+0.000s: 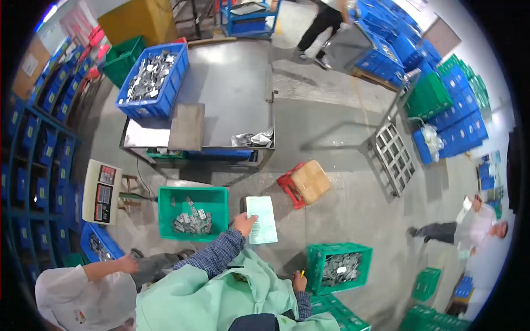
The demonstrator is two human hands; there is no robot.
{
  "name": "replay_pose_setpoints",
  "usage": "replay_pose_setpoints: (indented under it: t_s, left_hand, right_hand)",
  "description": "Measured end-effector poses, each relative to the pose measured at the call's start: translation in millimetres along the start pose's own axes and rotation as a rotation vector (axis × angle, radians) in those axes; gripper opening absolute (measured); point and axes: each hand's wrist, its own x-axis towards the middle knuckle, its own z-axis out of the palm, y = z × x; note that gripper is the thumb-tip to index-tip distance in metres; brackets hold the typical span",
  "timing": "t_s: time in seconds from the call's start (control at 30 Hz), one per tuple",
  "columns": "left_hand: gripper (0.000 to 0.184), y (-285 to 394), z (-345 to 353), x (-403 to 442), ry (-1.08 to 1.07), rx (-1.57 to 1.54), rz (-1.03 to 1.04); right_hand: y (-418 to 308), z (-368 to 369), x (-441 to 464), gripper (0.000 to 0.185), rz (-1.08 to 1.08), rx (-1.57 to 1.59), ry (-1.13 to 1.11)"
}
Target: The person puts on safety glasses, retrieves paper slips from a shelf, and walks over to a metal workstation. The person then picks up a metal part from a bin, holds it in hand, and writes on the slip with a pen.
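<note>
My left hand [243, 224] is closed on the edge of a pad of pale green printed paper [263, 222], held out in front of me. My right hand [298, 282] grips a yellow pen [302, 273] low on the right, close to a green crate [312, 270] filled with small dark metal parts [339, 267]. Left of the paper stands a green bin [193, 191] with loose grey metal parts [194, 220] on its bottom. Neither hand touches the bin or the crate.
A metal table [232, 83] ahead carries a blue crate [179, 69] of metal parts. A weighing scale [102, 193] stands at left, beside a person in a white shirt [88, 295]. A red stool [310, 182], a trolley [395, 157] and stacked crates [458, 110] stand to the right.
</note>
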Motion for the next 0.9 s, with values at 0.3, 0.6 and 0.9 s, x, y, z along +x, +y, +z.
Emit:
replay_pose_setpoints:
  t_s: [0.3, 0.6, 0.9]
  left_hand:
    - [0.033, 80, 14, 100, 0.021, 0.036, -0.117]
    - [0.032, 110, 8, 138, 0.195, -0.137, -0.147]
    - [0.039, 122, 35, 150, 0.565, -0.675, 0.018]
  right_hand:
    - [-359, 71, 121, 0.053, -0.104, -0.162, -0.355]
    - [-560, 192, 162, 0.048, 0.09, -0.216, -0.767]
    - [-621, 278, 204, 0.028, -0.154, -0.296, -0.843]
